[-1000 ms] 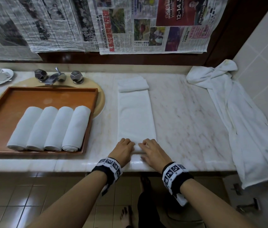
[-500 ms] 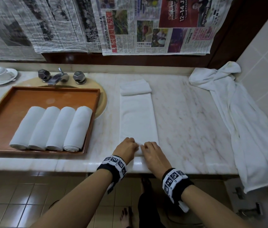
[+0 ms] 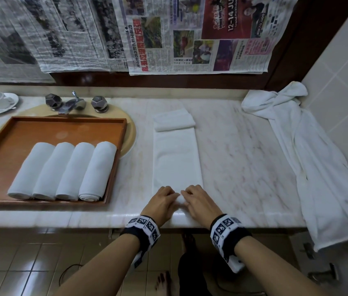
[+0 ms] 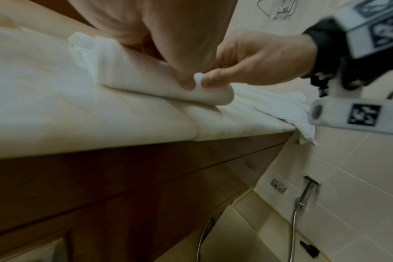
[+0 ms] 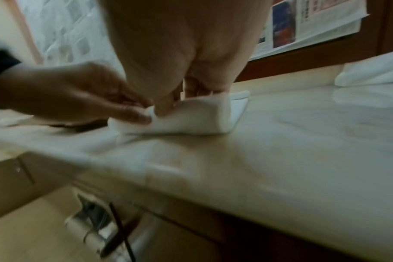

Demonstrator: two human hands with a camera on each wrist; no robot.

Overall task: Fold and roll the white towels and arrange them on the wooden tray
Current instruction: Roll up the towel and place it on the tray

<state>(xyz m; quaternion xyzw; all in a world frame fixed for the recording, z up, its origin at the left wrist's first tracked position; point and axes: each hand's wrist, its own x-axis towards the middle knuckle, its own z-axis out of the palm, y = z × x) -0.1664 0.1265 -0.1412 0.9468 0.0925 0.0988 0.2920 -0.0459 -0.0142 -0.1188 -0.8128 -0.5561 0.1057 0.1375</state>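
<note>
hands (image 3: pixel 178 199) pinch rolled near end of towel strip (image 3: pixel 176 159) on counter (image 3: pixel 243 159).

Head cam: high, facing forward and down at the marble counter (image 3: pixel 243 150), wide enough to take in the newspaper-covered wall (image 3: pixel 83 33) and floor tiles. Left wrist cam: low at the counter edge, very close, facing rightward across the left hand (image 4: pixel 168 35) to the right hand (image 4: pixel 258 58). Right wrist cam: mirror setup, facing leftward. All three share the towel's (image 3: pixel 176 159) rolled near end.
</note>
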